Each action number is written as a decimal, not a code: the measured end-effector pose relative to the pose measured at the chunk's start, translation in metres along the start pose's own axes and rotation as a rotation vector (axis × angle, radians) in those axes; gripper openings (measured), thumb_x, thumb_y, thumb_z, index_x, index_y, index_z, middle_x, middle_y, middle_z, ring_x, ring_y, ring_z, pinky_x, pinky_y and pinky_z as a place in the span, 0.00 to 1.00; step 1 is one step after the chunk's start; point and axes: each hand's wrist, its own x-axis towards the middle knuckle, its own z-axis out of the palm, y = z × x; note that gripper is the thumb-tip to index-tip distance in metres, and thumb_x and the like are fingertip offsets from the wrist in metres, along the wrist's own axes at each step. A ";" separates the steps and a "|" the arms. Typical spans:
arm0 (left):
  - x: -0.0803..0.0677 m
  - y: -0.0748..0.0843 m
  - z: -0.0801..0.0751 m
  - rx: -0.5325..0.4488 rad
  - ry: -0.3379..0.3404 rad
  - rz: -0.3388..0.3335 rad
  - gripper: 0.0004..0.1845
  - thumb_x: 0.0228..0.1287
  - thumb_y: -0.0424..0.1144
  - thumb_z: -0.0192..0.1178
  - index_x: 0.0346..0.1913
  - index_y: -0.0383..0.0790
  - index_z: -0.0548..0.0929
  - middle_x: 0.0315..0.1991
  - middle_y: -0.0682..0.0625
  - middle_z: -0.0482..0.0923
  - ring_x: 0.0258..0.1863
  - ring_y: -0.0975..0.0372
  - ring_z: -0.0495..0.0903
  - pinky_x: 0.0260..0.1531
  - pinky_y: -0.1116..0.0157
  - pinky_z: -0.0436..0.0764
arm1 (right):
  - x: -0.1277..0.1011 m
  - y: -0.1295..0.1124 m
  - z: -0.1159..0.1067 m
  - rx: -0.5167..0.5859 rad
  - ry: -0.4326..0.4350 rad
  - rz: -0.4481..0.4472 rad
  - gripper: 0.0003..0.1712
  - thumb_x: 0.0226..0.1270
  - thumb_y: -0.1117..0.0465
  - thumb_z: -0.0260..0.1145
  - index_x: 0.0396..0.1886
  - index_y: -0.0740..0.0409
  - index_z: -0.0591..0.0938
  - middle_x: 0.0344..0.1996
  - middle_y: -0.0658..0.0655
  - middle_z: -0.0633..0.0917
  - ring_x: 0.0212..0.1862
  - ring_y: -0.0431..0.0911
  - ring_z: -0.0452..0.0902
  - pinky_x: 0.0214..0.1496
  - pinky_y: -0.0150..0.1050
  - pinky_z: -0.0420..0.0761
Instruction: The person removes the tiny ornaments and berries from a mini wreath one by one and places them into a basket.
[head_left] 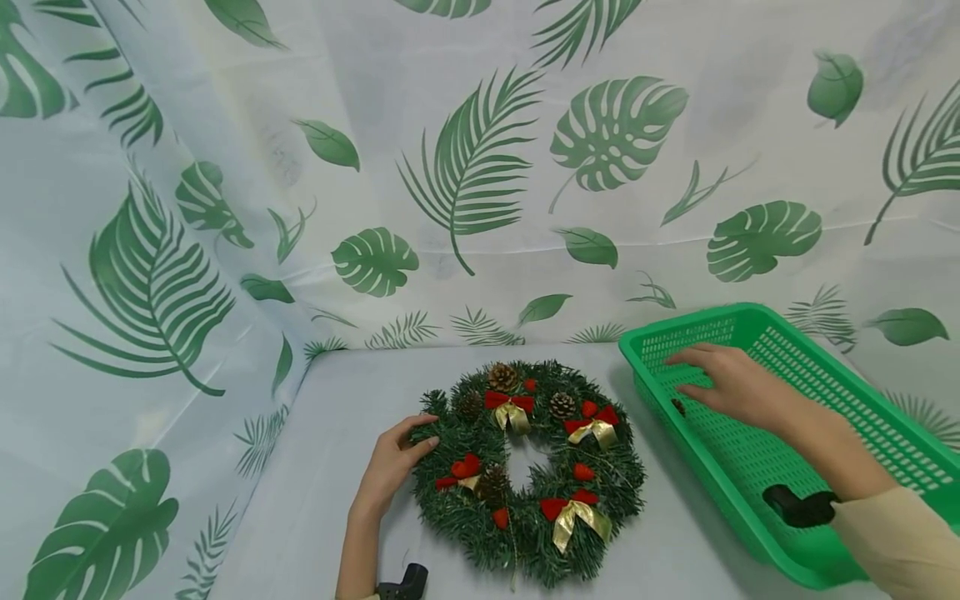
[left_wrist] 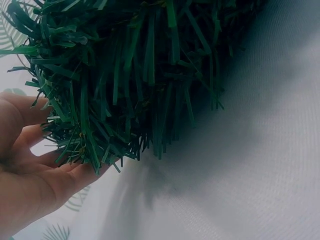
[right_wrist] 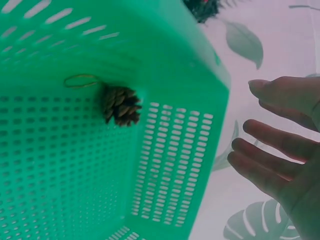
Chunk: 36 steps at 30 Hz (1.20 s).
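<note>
A green artificial Christmas wreath (head_left: 465, 437) lies on the white surface, decorated with pine cones, red ornaments and red-and-gold bows. At its left edge, my left hand (head_left: 390, 467) grips the greenery. The left wrist view has the thumb on one side of the sprigs and fingers (left_wrist: 65, 182) on the other. Over the far end of a green plastic basket (head_left: 693, 312), my right hand (head_left: 731, 383) hangs with fingers extended and holds nothing. Inside the basket is a small brown pine cone (right_wrist: 121, 106) with a thin loop (right_wrist: 80, 80), in a corner near the slotted end wall.
The basket stands right of the wreath, its raised rim between the two. A white cloth with green leaf prints (head_left: 465, 167) hangs behind and along the left side. White cloth (head_left: 300, 500) covers the surface left of the wreath. Black wrist devices (head_left: 801, 507) sit on both wrists.
</note>
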 end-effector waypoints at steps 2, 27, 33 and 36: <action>0.000 0.000 -0.001 -0.001 -0.001 0.002 0.21 0.71 0.40 0.66 0.65 0.49 0.82 0.76 0.43 0.67 0.76 0.44 0.64 0.66 0.40 0.72 | 0.003 -0.004 0.000 0.014 -0.002 -0.003 0.21 0.58 0.70 0.77 0.52 0.67 0.86 0.48 0.66 0.88 0.50 0.64 0.85 0.45 0.55 0.85; 0.000 0.000 -0.002 0.013 0.003 0.004 0.20 0.71 0.41 0.67 0.64 0.49 0.83 0.74 0.43 0.70 0.75 0.43 0.67 0.64 0.41 0.74 | 0.032 -0.043 0.020 0.119 -0.062 -0.038 0.20 0.60 0.72 0.75 0.53 0.67 0.85 0.47 0.66 0.86 0.43 0.57 0.85 0.38 0.45 0.85; 0.000 0.000 -0.002 0.009 -0.003 0.017 0.20 0.71 0.41 0.66 0.64 0.48 0.83 0.74 0.43 0.70 0.73 0.43 0.69 0.64 0.41 0.75 | 0.036 -0.046 0.026 0.144 -0.068 -0.049 0.20 0.61 0.71 0.75 0.53 0.66 0.85 0.48 0.67 0.86 0.43 0.57 0.85 0.38 0.46 0.86; 0.000 0.000 -0.002 0.010 -0.002 0.016 0.20 0.71 0.41 0.66 0.64 0.48 0.83 0.74 0.42 0.70 0.73 0.43 0.70 0.63 0.42 0.75 | 0.038 -0.048 0.029 0.169 -0.085 -0.044 0.20 0.62 0.71 0.74 0.55 0.67 0.84 0.49 0.68 0.85 0.44 0.59 0.86 0.40 0.49 0.86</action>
